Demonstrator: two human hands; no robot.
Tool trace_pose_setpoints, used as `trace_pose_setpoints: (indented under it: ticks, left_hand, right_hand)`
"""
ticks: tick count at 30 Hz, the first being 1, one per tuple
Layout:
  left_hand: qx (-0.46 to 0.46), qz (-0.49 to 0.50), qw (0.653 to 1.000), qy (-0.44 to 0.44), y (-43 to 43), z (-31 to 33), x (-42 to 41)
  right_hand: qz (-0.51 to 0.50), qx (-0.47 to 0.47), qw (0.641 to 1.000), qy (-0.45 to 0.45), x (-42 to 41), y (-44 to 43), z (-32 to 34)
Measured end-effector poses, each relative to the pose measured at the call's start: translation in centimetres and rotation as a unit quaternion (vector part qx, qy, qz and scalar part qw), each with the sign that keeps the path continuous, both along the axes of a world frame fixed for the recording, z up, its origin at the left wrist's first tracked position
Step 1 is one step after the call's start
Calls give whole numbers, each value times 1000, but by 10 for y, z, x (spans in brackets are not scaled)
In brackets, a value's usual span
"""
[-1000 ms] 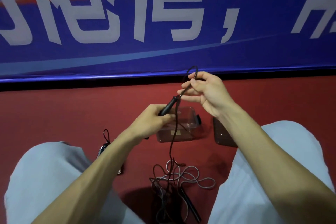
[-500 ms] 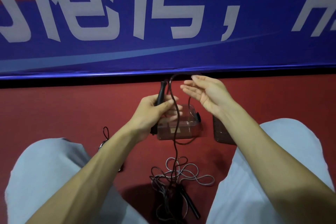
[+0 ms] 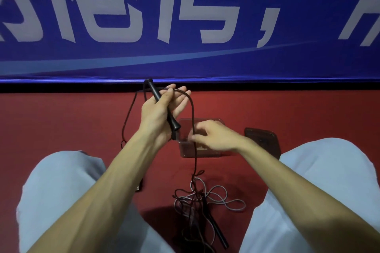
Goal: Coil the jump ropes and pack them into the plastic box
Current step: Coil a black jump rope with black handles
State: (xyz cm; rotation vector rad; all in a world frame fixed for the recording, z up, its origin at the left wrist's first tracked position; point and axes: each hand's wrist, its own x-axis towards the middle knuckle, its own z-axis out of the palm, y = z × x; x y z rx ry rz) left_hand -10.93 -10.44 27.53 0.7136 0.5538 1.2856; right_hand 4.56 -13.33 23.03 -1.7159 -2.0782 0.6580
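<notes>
My left hand (image 3: 158, 112) is raised and holds a black jump rope handle (image 3: 162, 107) upright against its palm, thumb over it. The dark rope (image 3: 192, 113) loops over the fingertips and drops down the right side. Lower down, my right hand (image 3: 213, 135) pinches this rope just above the clear plastic box (image 3: 186, 151) on the red floor. Below the box the rope runs into a loose tangle of dark and grey cord (image 3: 197, 199) between my knees, where a second black handle (image 3: 216, 230) lies.
The box's dark lid (image 3: 263, 139) lies on the floor right of the box. Another small dark rope with a handle (image 3: 139, 187) lies under my left forearm. My knees in light trousers flank the tangle. A blue banner wall (image 3: 185, 26) closes the far side.
My left hand rose and turned the handle upright, the rope now looped over its fingers. My right hand dropped from beside the left hand to pinch the rope above the box.
</notes>
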Motion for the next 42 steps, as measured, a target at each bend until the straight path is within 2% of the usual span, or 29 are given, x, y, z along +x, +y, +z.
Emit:
trace_pose_setpoints:
  ticks: [2, 4, 7, 12, 16, 18, 21, 26, 29, 31, 33, 35, 39, 42]
  left_hand:
    - [9, 23, 1000, 10, 2, -2, -1]
    - [21, 55, 997, 44, 6, -5, -3]
    - [52, 68, 983, 160, 6, -9, -2]
    - [109, -13, 928, 357, 1, -21, 6]
    - [150, -148, 870, 446, -3, -29, 8]
    - [167, -209, 852, 450, -7, -32, 10]
    - [175, -242, 848, 438, -11, -33, 15]
    - [157, -195, 886, 391, -14, -29, 15]
    - [130, -152, 913, 356, -14, -27, 16]
    - [113, -125, 933, 320, -13, -24, 16]
    - [94, -99, 953, 271, -12, -20, 15]
    - [73, -74, 970, 219, -11, -14, 14]
    - [39, -50, 993, 100, -8, -4, 10]
    - [-8, -50, 998, -44, -6, 2, 4]
  right_hand:
    - [-32, 22, 999, 21, -1, 0, 0]
    - [-72, 27, 992, 101, -1, -2, 3]
    - [-138, 57, 963, 225, 2, -2, 13]
    - [-163, 104, 900, 390, 12, -7, 34]
    - [-170, 126, 829, 518, 21, -11, 52]
    - [-174, 132, 794, 567, 25, -11, 56]
    - [-185, 128, 740, 634, 29, -11, 57]
    - [-195, 104, 670, 709, 37, -8, 54]
    - [-191, 89, 653, 727, 39, -6, 53]
    - [-186, 79, 662, 722, 39, -6, 52]
    - [-182, 63, 691, 697, 36, -8, 51]
    - [-187, 41, 755, 627, 33, -9, 48]
    - [-155, -19, 893, 422, 22, -11, 38]
    - [-45, -58, 953, 293, 16, -14, 28]
